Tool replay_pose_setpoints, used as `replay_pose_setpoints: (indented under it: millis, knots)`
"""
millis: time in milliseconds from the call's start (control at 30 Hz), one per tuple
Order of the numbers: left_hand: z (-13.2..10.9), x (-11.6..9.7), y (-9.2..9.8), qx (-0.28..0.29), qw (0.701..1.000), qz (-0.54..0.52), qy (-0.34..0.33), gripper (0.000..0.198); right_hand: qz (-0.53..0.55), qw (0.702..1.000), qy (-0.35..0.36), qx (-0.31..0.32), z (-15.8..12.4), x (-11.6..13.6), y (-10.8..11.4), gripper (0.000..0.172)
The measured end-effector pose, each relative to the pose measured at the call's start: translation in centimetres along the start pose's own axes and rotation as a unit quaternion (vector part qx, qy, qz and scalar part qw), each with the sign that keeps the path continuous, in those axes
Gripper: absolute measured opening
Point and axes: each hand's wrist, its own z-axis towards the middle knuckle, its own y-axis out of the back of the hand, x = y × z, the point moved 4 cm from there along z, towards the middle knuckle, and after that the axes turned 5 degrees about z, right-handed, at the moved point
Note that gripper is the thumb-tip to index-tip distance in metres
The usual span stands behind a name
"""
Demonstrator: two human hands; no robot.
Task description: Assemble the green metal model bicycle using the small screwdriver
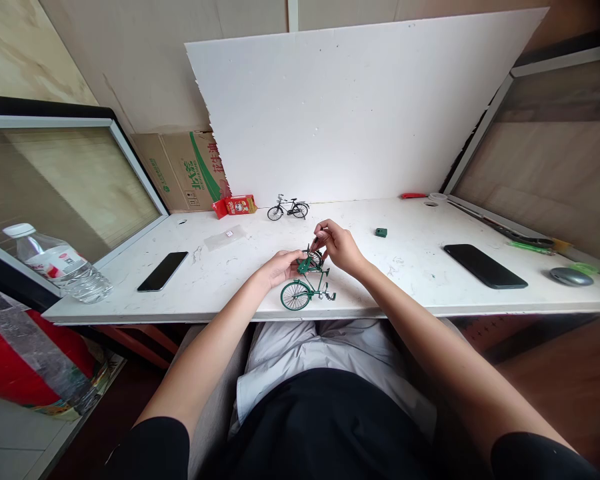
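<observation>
A small green model bicycle (307, 280) lies on its side near the front edge of the white table. My left hand (279, 268) is closed on the bicycle, with its thumb and fingers at the far wheel end. Over that same far wheel (312, 257), my right hand (341, 248) has its thumb and fingers pinched together. Whatever small part is between those fingertips is too fine to make out. Off to the right sits a little green block-like piece (381, 232), apart from both hands.
A black model bicycle (288, 209) stands at the back beside a red box (241, 205). Phones lie left (163, 271) and right (485, 266). A water bottle (60, 263) leans at the left edge; a mouse (571, 277) is far right. A clear bag (225, 237) lies left.
</observation>
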Motion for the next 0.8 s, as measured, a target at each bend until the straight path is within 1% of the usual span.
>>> replay_pose_setpoints:
  millis: [333, 467, 600, 667, 733, 800]
  knots:
    - [-0.5, -0.3, -0.3, -0.004, 1.000, 0.008, 0.001, 0.011, -0.028, 1.000, 0.010, 0.011, -0.1, 0.0, 0.0, 0.023]
    - [-0.8, -0.6, -0.7, -0.013, 1.000, 0.011, 0.002, 0.009, -0.083, 0.996, 0.034, 0.023, 0.0, 0.6, 0.0, 0.017]
    - [-2.0, -2.1, -0.8, -0.047, 0.998, 0.039, -0.001, 0.013, -0.159, 0.984, 0.075, 0.013, -0.1, 2.0, 0.4, 0.018]
    - [-3.0, -3.5, -0.9, -0.053, 0.994, 0.085, -0.035, 0.014, -0.190, 0.977, 0.094, -0.001, -0.2, 2.9, 0.7, 0.021]
    - [-4.0, -5.0, -1.1, -0.056, 0.982, 0.154, -0.099, 0.018, -0.218, 0.969, 0.118, -0.016, -0.3, 3.9, 0.9, 0.027]
    - [-4.8, -6.2, -1.3, -0.075, 0.968, 0.184, -0.151, 0.020, -0.240, 0.960, 0.143, -0.031, -0.5, 4.8, 1.1, 0.033]
